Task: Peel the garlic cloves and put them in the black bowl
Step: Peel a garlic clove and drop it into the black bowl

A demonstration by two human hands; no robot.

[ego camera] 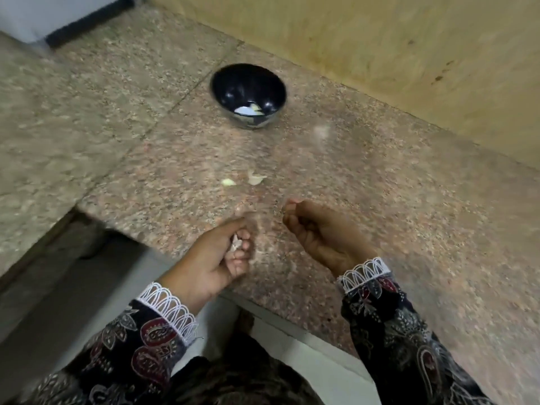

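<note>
While motion blur softens most of the scene, a speckled granite counter (380, 200) fills the middle of the frame from the left edge to the lower right. A tan wall (380, 48) runs along its far side across the upper right. At the bottom of the frame two dark patterned sleeves (140, 340) with white lace cuffs reach up toward the counter's near edge.

The black bowl (248, 95) sits on the counter in the upper centre of the frame, near the wall but apart from it. Inside it, at the bottom, lie a few pale pieces (249, 109), too blurred to tell whether they are cloves or glare.

The left hand (216, 255), just left of centre in the lower half, has its fingers curled round a small white garlic clove (236, 244), pinching it against the thumb. The right hand (318, 232), just right of centre, is apart from the left one; its fingers are curled in with the tips together, and whether they hold anything I cannot tell.

Between the hands and the bowl, in the centre of the frame, a small pale greenish clove (228, 182) lies on the counter. Just to its right rests a scrap of papery skin (256, 178). Farther up and right, a faint whitish blur (321, 131) shows on the stone.
</note>
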